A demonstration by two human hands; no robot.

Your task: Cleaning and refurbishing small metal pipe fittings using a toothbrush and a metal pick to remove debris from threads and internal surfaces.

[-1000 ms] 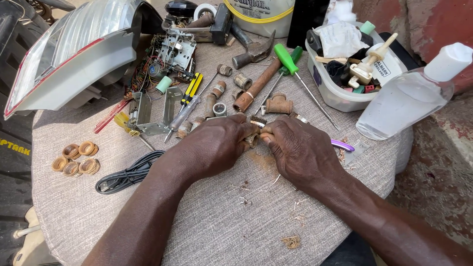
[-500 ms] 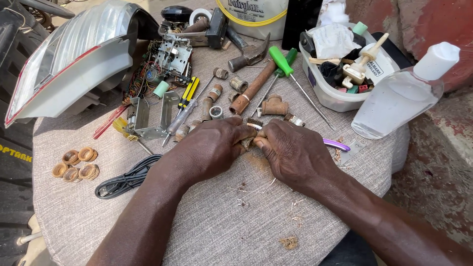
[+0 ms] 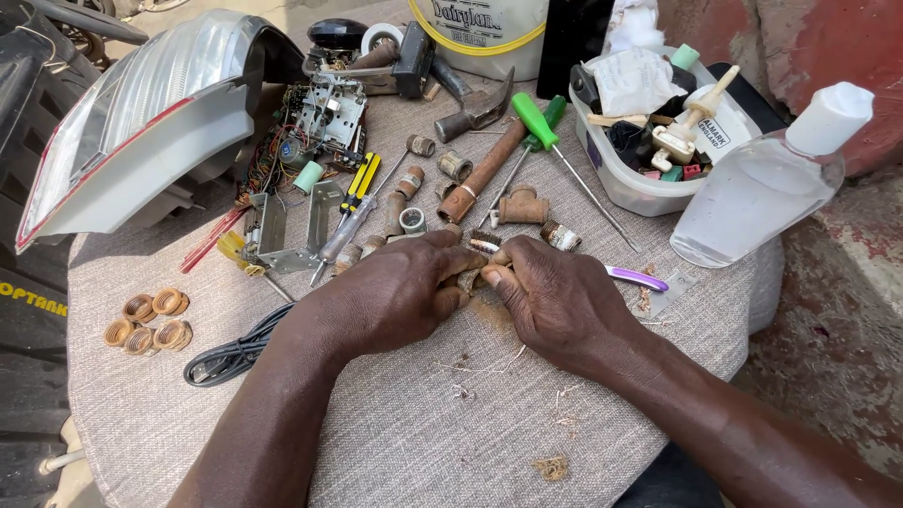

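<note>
Both of my hands meet at the middle of a cloth-covered table (image 3: 404,442). My left hand (image 3: 400,287) pinches a small rusty threaded fitting (image 3: 467,279), and my right hand (image 3: 550,296) grips its other side, the fingertips touching. A purple-handled toothbrush (image 3: 635,277) pokes out from behind my right hand, bristle end near the fingers. Bits of fibre debris (image 3: 470,362) lie on the cloth below my hands. Most of the fitting is hidden by my fingers.
Rusty pipe fittings (image 3: 522,207), a hammer (image 3: 475,169), green and yellow-black screwdrivers (image 3: 536,122) lie behind my hands. A car tail lamp (image 3: 141,122), circuit board (image 3: 324,113), clear bottle (image 3: 762,183), plastic tub of parts (image 3: 649,193), brass rings (image 3: 150,320) and black cable (image 3: 235,348) surround.
My hands stay together on the small fitting with only slight finger shifts. The view has tilted a little; nothing on the table has moved.
</note>
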